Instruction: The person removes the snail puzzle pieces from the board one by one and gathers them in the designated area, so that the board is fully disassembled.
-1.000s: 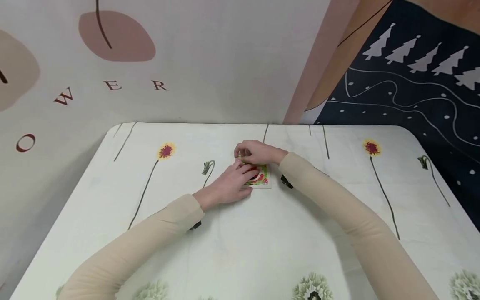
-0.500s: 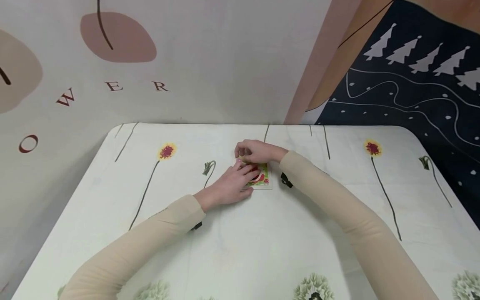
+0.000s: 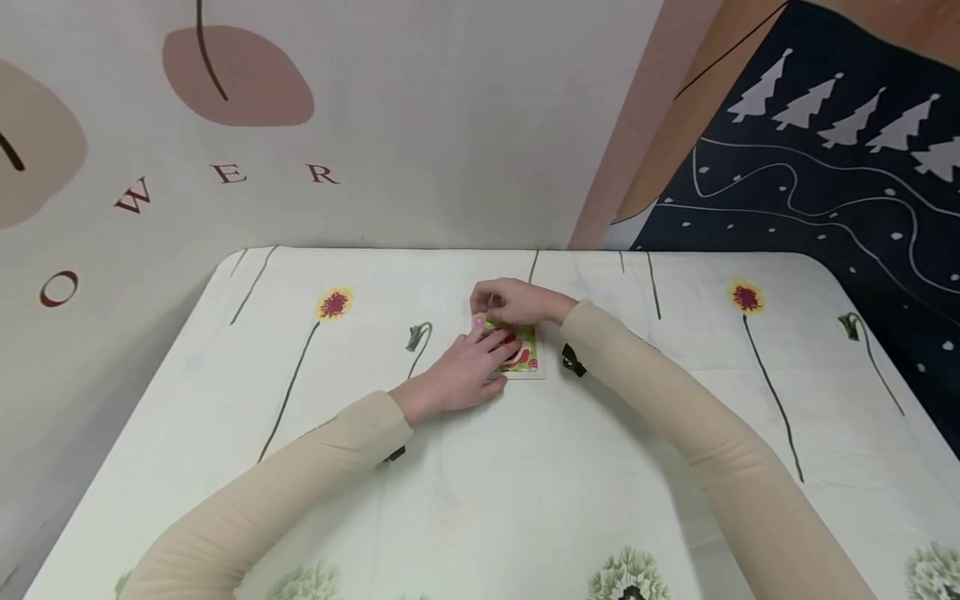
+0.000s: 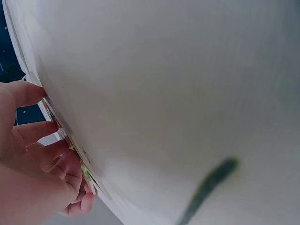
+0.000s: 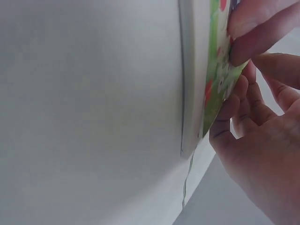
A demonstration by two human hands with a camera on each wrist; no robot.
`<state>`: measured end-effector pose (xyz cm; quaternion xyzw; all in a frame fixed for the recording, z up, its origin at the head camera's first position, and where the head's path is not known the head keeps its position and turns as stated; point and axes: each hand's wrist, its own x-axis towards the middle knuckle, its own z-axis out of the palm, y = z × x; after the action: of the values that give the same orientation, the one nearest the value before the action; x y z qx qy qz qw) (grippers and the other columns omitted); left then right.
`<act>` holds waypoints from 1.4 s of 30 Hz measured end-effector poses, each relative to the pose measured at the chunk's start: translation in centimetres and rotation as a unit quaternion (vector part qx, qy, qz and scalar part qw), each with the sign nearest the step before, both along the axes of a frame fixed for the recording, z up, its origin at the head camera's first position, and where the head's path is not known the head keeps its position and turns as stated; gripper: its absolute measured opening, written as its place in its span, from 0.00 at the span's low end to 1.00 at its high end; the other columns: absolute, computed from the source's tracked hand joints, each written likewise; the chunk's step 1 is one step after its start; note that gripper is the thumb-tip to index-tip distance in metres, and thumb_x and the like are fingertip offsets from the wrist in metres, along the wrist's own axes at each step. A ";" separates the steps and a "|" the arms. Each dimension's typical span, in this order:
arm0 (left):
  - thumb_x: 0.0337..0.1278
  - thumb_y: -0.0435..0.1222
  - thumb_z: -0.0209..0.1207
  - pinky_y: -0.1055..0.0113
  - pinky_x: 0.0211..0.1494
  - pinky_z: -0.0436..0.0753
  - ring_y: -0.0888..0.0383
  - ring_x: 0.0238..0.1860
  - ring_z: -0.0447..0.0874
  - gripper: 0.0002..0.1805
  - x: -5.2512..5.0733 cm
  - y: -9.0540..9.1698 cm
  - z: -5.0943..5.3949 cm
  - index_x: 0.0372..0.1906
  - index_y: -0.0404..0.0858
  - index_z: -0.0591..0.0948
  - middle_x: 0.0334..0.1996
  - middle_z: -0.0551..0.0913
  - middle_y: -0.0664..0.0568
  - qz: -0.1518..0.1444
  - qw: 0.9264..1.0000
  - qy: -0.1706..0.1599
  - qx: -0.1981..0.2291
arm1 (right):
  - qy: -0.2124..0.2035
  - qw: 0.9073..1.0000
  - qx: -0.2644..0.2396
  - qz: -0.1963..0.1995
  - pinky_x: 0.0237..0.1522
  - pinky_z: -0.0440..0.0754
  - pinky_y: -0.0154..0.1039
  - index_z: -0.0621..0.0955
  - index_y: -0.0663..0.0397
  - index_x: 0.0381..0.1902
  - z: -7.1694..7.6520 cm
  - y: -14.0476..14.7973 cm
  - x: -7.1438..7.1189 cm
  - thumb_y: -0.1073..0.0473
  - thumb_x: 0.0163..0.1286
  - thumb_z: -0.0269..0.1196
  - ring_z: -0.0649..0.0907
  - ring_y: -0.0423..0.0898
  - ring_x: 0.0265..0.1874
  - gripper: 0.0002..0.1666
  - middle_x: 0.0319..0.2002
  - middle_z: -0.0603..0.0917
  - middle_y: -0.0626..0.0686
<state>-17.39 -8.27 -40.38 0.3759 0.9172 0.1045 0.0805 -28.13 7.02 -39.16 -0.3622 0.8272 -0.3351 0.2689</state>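
A small square picture board [image 3: 531, 354], green with red and white print and a pale border, lies on the white cloth near the far side of the table. My left hand [image 3: 461, 372] rests across its left part, fingers spread over the picture and thumb at the near edge. My right hand [image 3: 513, 302] reaches over the far left corner, its bent fingers and thumb gripping the edge there. In the right wrist view the fingers of my right hand [image 5: 262, 136] meet the board's coloured edge [image 5: 218, 93]. My hands hide much of the picture.
The table's white cloth [image 3: 465, 517] carries printed flowers and stems. Behind it hangs a pale wall cloth [image 3: 450, 150] with letters and leaf shapes. A dark cloth with white trees [image 3: 802, 158] hangs at the right. Dark wrist gear [image 3: 573, 361] shows under the right sleeve.
My right fingers and thumb have shifted slightly at the far left corner, and more of the pink and green print shows there. The left hand stays nearly still on the board.
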 end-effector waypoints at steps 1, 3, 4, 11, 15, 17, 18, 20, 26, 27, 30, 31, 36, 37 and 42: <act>0.66 0.39 0.55 0.44 0.64 0.62 0.43 0.72 0.51 0.29 0.0 0.0 0.0 0.70 0.35 0.67 0.70 0.63 0.42 0.000 1.000 0.001 0.000 | -0.002 1.000 -0.002 -0.001 0.47 0.73 0.40 0.77 0.58 0.44 0.0 0.0 0.0 0.72 0.70 0.52 0.75 0.48 0.40 0.10 0.41 0.78 0.53; 0.66 0.39 0.55 0.44 0.63 0.63 0.42 0.71 0.51 0.29 0.0 0.0 0.0 0.70 0.35 0.67 0.70 0.63 0.42 0.000 1.000 0.001 0.001 | -0.006 1.000 -0.004 -0.003 0.48 0.72 0.40 0.76 0.58 0.45 -0.1 -0.1 0.0 0.71 0.70 0.52 0.75 0.48 0.41 0.10 0.41 0.78 0.54; 0.66 0.39 0.55 0.44 0.63 0.63 0.42 0.71 0.51 0.29 0.0 -0.1 0.0 0.70 0.35 0.67 0.70 0.63 0.42 0.000 1.000 0.001 0.001 | -0.005 1.000 -0.003 -0.004 0.47 0.72 0.40 0.77 0.59 0.45 -0.1 -0.2 0.0 0.71 0.71 0.52 0.75 0.48 0.41 0.10 0.41 0.78 0.54; 0.66 0.39 0.54 0.44 0.64 0.63 0.41 0.71 0.51 0.29 0.0 -0.2 0.2 0.70 0.35 0.66 0.69 0.63 0.42 -0.004 1.000 0.001 0.006 | 0.000 0.999 0.026 -0.031 0.40 0.72 0.37 0.80 0.58 0.44 0.1 -0.6 0.1 0.69 0.71 0.52 0.74 0.47 0.36 0.10 0.39 0.78 0.53; 0.66 0.39 0.55 0.45 0.66 0.60 0.39 0.70 0.51 0.29 -0.1 -0.3 0.1 0.70 0.36 0.67 0.67 0.63 0.40 -0.010 1.000 0.002 0.014 | 0.008 0.999 0.032 -0.028 0.42 0.72 0.38 0.80 0.57 0.43 0.1 -0.8 0.0 0.68 0.72 0.54 0.74 0.47 0.37 0.08 0.38 0.79 0.53; 0.66 0.39 0.55 0.46 0.67 0.58 0.40 0.70 0.52 0.29 -0.1 -0.4 0.1 0.69 0.35 0.68 0.67 0.63 0.40 -0.014 1.000 0.005 0.017 | 0.008 0.999 0.032 -0.027 0.43 0.73 0.38 0.80 0.57 0.42 0.2 -0.8 0.0 0.68 0.72 0.54 0.74 0.47 0.37 0.08 0.39 0.79 0.53; 0.66 0.39 0.55 0.47 0.68 0.57 0.40 0.70 0.52 0.28 -0.2 -0.5 0.1 0.69 0.36 0.68 0.66 0.63 0.39 -0.015 1.000 0.006 0.017 | 0.008 0.999 0.031 -0.027 0.43 0.73 0.38 0.80 0.57 0.42 0.3 -0.8 -0.1 0.68 0.72 0.54 0.74 0.47 0.38 0.08 0.39 0.79 0.53; 0.66 0.39 0.55 0.47 0.67 0.59 0.41 0.69 0.54 0.28 -0.2 -0.5 0.1 0.69 0.36 0.68 0.66 0.63 0.39 -0.018 1.000 0.011 0.017 | 0.004 0.999 0.028 -0.027 0.43 0.73 0.38 0.80 0.57 0.42 0.3 -0.8 -0.1 0.68 0.72 0.54 0.74 0.47 0.38 0.08 0.39 0.79 0.53; 0.66 0.39 0.55 0.46 0.62 0.67 0.41 0.68 0.56 0.28 -0.2 -0.5 0.2 0.68 0.35 0.69 0.65 0.65 0.39 -0.019 0.999 0.021 0.016 | -0.012 1.000 -0.001 -0.020 0.41 0.73 0.37 0.79 0.58 0.41 0.2 -0.6 -0.4 0.69 0.72 0.53 0.75 0.47 0.36 0.08 0.37 0.79 0.53; 0.66 0.39 0.55 0.46 0.61 0.67 0.42 0.68 0.56 0.28 -0.1 -0.5 0.2 0.68 0.35 0.69 0.66 0.65 0.39 -0.019 0.999 0.022 0.014 | -0.014 1.000 -0.006 -0.018 0.41 0.73 0.37 0.79 0.58 0.40 0.1 -0.6 -0.4 0.69 0.72 0.53 0.75 0.46 0.36 0.08 0.37 0.80 0.53; 0.66 0.39 0.55 0.48 0.60 0.68 0.43 0.67 0.57 0.28 0.0 -0.4 0.2 0.68 0.35 0.68 0.66 0.65 0.40 -0.020 0.999 0.026 0.006 | -0.020 1.000 -0.017 -0.012 0.44 0.74 0.38 0.79 0.59 0.41 0.1 -0.4 -0.4 0.70 0.72 0.52 0.77 0.47 0.38 0.08 0.38 0.81 0.54; 0.67 0.40 0.54 0.48 0.60 0.68 0.43 0.67 0.57 0.28 0.0 -0.4 0.2 0.69 0.35 0.68 0.66 0.64 0.40 -0.020 0.999 0.025 0.003 | -0.022 1.000 -0.020 -0.010 0.46 0.74 0.39 0.79 0.59 0.41 0.2 -0.3 -0.4 0.70 0.72 0.52 0.77 0.47 0.39 0.07 0.39 0.81 0.54; 0.68 0.41 0.53 0.48 0.60 0.68 0.45 0.69 0.55 0.29 0.1 -0.2 0.1 0.70 0.36 0.66 0.69 0.62 0.41 -0.013 1.000 0.016 -0.012 | -0.031 0.999 -0.024 -0.007 0.50 0.73 0.42 0.78 0.60 0.41 0.4 0.0 -0.4 0.70 0.72 0.52 0.79 0.49 0.45 0.07 0.42 0.82 0.55; 0.68 0.41 0.53 0.48 0.61 0.67 0.46 0.69 0.55 0.29 0.1 -0.2 0.1 0.71 0.37 0.66 0.70 0.61 0.41 -0.011 1.000 0.014 -0.014 | -0.034 0.999 -0.024 -0.007 0.51 0.73 0.43 0.77 0.60 0.41 0.4 0.0 -0.4 0.71 0.72 0.51 0.79 0.49 0.46 0.08 0.42 0.82 0.55; 0.69 0.42 0.52 0.49 0.61 0.67 0.46 0.70 0.54 0.29 0.2 -0.2 0.0 0.71 0.38 0.65 0.70 0.61 0.42 -0.004 1.000 0.011 -0.024 | -0.035 0.999 -0.026 -0.009 0.49 0.74 0.42 0.77 0.61 0.40 0.4 0.0 -0.3 0.72 0.72 0.50 0.80 0.49 0.43 0.08 0.41 0.82 0.56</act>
<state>-17.14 -8.46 -40.38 0.3783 0.9190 0.0776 0.0795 -28.44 7.01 -38.74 -0.3495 0.8117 -0.3716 0.2845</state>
